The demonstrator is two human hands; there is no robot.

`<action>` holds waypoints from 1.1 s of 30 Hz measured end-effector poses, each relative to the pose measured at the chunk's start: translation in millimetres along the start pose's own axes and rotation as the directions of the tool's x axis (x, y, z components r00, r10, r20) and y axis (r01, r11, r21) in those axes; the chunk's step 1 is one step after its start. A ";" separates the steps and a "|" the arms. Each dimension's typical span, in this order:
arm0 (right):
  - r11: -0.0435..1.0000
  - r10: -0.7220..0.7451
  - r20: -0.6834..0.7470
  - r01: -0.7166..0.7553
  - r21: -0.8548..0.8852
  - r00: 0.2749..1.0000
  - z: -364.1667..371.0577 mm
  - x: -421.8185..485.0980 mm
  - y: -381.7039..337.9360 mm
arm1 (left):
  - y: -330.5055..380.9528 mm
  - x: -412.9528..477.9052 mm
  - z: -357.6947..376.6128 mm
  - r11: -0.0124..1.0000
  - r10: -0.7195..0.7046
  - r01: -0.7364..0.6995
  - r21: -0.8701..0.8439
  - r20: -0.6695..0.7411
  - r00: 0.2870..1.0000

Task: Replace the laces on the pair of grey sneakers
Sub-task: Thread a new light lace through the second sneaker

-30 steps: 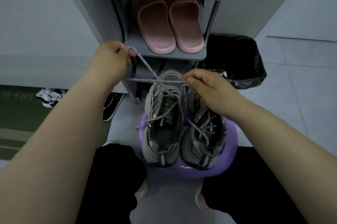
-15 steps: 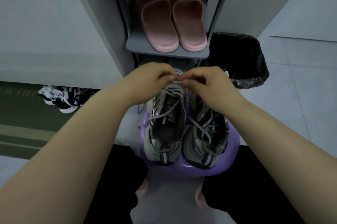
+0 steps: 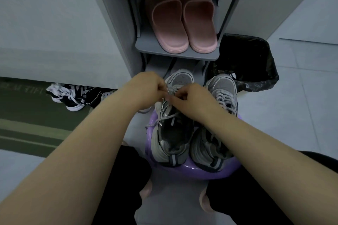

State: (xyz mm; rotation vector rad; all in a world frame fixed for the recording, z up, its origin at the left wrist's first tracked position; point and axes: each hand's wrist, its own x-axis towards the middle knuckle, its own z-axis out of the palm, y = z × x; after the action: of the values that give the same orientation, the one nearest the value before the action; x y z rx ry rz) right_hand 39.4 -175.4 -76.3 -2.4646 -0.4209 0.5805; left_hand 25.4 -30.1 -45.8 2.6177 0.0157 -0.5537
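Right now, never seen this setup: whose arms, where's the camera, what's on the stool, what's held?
No machine here: one camera sits on a person's head, looking down at their own bare arms. Two grey sneakers stand on a purple stool between their knees. The left hand and right hand both pinch the lace of the left-side sneaker, near its toe end. Behind: pink slippers on a grey shelf, a black bin bag to the right, black-and-white shoes on the floor to the left.
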 end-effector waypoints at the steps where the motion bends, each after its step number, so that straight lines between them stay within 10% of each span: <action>1: 1.000 0.010 0.024 -0.010 0.012 1.000 0.4 1.1 0.4 | -1.2 -0.6 2.5 1.000 -0.013 0.013 -0.006 0.007 1.000; 33: 0.899 0.018 -0.068 0.014 0.437 0.997 11.1 5.6 15.9 | 0.6 -2.2 -0.4 0.997 -0.070 0.073 -0.019 0.144 0.987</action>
State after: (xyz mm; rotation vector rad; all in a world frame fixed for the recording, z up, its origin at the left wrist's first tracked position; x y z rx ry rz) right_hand 41.3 -180.6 -95.6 -2.0441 -0.2272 0.5209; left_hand 23.6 -30.3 -44.3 2.5559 0.0704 -0.7613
